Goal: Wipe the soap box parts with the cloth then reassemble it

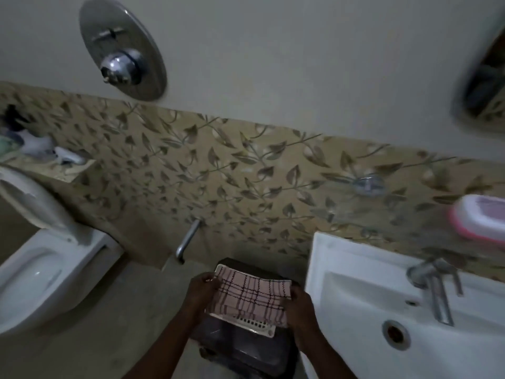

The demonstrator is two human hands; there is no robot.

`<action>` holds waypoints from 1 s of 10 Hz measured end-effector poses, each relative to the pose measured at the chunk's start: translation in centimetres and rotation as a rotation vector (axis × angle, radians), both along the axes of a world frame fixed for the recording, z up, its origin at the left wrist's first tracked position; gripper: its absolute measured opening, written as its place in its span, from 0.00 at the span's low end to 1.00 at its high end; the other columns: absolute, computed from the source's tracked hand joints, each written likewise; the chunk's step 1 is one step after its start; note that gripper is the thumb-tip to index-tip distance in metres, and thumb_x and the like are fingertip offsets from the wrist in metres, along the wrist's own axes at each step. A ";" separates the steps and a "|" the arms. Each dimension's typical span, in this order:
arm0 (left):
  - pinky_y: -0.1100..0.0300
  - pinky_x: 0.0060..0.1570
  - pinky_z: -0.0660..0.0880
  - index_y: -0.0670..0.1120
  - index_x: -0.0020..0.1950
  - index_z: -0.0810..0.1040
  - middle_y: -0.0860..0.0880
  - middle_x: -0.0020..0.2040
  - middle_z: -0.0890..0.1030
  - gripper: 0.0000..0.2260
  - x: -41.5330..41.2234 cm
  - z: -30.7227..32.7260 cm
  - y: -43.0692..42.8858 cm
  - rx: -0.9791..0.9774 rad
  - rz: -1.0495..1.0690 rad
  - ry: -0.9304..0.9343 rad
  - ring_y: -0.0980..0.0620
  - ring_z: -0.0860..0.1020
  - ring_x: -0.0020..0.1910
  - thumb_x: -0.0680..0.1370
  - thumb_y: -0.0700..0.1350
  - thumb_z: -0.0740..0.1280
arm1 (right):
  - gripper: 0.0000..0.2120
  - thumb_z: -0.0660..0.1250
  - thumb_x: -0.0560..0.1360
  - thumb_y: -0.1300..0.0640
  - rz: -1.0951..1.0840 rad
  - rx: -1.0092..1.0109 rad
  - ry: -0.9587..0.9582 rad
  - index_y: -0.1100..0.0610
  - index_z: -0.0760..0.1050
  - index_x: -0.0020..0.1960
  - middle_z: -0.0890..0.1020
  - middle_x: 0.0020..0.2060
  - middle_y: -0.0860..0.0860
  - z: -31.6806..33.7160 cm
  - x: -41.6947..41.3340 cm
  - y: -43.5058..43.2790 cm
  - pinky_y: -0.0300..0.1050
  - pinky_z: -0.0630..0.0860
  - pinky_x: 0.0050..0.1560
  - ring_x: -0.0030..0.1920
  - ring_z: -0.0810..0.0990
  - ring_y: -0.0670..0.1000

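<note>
A pink checked cloth (250,292) lies folded over a white slotted soap box tray (255,324), whose rim shows at the top left and the bottom edge. My left hand (203,289) grips the tray and cloth at the left side. On the right side, my right hand (299,305) holds the cloth and tray. Both sit low in the middle of the view, above a dark stool (246,348). A pink and white soap box part (479,218) sits at the far right above the sink, blurred.
A white sink (355,269) with a metal tap (434,285) is at the right. A toilet (35,258) stands at the left. A wall spout (188,239) sticks out of the leaf-patterned tiles. A chrome shower mixer (121,50) is mounted high on the wall.
</note>
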State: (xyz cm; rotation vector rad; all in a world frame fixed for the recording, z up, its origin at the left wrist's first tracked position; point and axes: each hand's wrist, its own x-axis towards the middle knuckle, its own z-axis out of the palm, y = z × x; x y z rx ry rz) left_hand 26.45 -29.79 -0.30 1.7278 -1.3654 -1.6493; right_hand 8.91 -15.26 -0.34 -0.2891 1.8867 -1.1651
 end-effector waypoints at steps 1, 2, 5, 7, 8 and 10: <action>0.57 0.39 0.75 0.32 0.46 0.83 0.38 0.40 0.83 0.06 1.7 -4.9 -2.9 0.018 -0.036 -0.080 0.47 0.78 0.41 0.75 0.31 0.66 | 0.19 0.60 0.73 0.73 -0.077 0.091 -0.005 0.63 0.76 0.61 0.82 0.54 0.62 -5.8 3.0 -3.0 0.59 0.79 0.55 0.53 0.81 0.61; 0.51 0.42 0.76 0.34 0.43 0.84 0.39 0.39 0.83 0.07 2.5 -9.5 -4.7 0.021 -0.092 -0.197 0.49 0.78 0.40 0.72 0.29 0.66 | 0.16 0.58 0.73 0.75 -0.141 0.193 -0.042 0.68 0.75 0.59 0.81 0.52 0.69 -11.3 4.0 -4.7 0.63 0.78 0.54 0.52 0.81 0.66; 0.49 0.54 0.77 0.37 0.53 0.83 0.36 0.51 0.85 0.14 0.3 -17.7 -8.2 -0.015 -0.121 -0.293 0.40 0.82 0.53 0.69 0.30 0.69 | 0.17 0.54 0.79 0.72 -0.231 0.253 -0.117 0.69 0.68 0.67 0.76 0.56 0.73 -18.8 2.7 -8.2 0.53 0.76 0.52 0.55 0.77 0.69; 0.52 0.60 0.74 0.38 0.58 0.81 0.37 0.59 0.82 0.15 -0.9 -19.5 -8.3 -0.040 -0.200 -0.386 0.40 0.79 0.60 0.72 0.33 0.68 | 0.18 0.51 0.80 0.71 -0.111 0.323 -0.075 0.68 0.66 0.69 0.74 0.64 0.65 -19.2 1.5 -9.5 0.56 0.73 0.58 0.63 0.73 0.66; 0.52 0.62 0.71 0.36 0.60 0.79 0.35 0.60 0.80 0.16 -1.3 -19.0 -7.5 -0.070 -0.286 -0.479 0.38 0.78 0.62 0.74 0.40 0.65 | 0.17 0.55 0.81 0.67 0.027 0.450 -0.012 0.69 0.68 0.68 0.75 0.64 0.65 -18.9 1.4 -8.8 0.52 0.72 0.64 0.64 0.74 0.62; 0.51 0.62 0.69 0.33 0.64 0.76 0.33 0.59 0.80 0.19 -2.4 -14.9 -5.4 -0.286 -0.239 -0.440 0.36 0.77 0.61 0.75 0.39 0.61 | 0.22 0.57 0.79 0.66 0.240 0.434 0.217 0.64 0.64 0.72 0.73 0.67 0.61 -15.5 2.8 -7.4 0.47 0.69 0.68 0.67 0.73 0.58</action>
